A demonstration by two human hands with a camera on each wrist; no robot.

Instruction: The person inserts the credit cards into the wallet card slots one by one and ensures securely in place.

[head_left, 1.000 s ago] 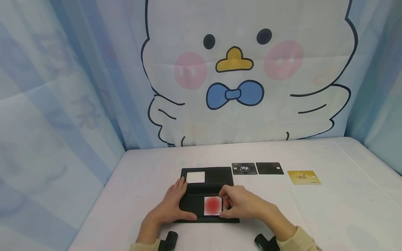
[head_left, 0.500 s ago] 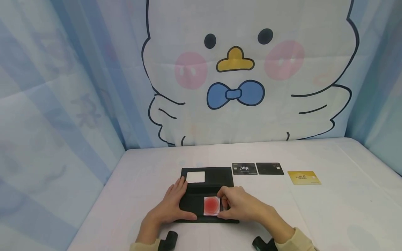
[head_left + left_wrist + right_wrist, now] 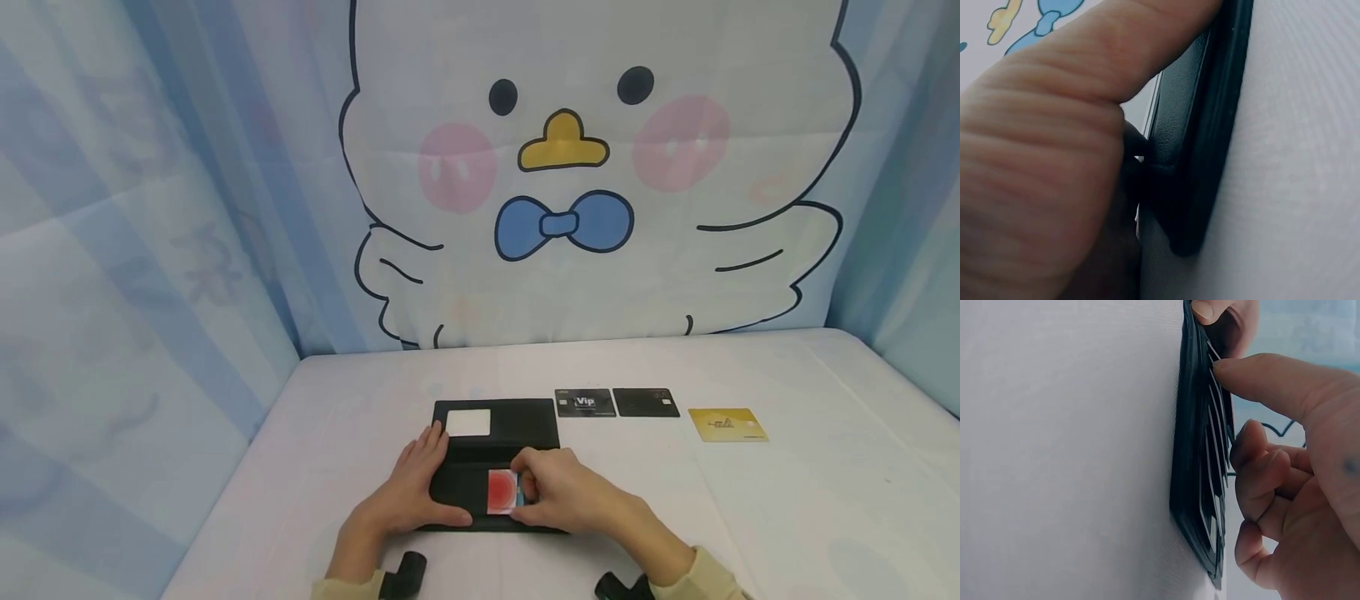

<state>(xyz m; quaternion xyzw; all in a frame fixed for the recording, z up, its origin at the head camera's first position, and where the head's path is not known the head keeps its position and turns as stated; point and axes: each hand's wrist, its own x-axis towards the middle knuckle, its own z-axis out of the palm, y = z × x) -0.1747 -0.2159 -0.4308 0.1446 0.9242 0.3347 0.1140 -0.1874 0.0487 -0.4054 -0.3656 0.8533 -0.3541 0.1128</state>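
Observation:
An opened black wallet (image 3: 521,421) lies flat on the table. My left hand (image 3: 412,487) rests spread on its left edge, thumb along the lower flap; in the left wrist view that thumb (image 3: 1104,75) lies over the wallet's side. With thumb and forefinger my right hand (image 3: 573,493) pinches a white card with a red disc (image 3: 501,492) at its right end. The card's left part is hidden in the wallet's lower flap. A sliver of blue shows beside the fingers. In the right wrist view, several layered slots (image 3: 1213,481) fan out below the right hand.
A white panel (image 3: 468,422) shows in the wallet's upper flap. To the right lie a black Vip card (image 3: 585,403), a plain black card (image 3: 646,403) and a gold card (image 3: 727,425). A cartoon-printed curtain (image 3: 562,292) hangs behind the table.
My right hand has moved a little to the left with the card, and less of the red disc shows. A blue strip has appeared to its right. My left hand stays put.

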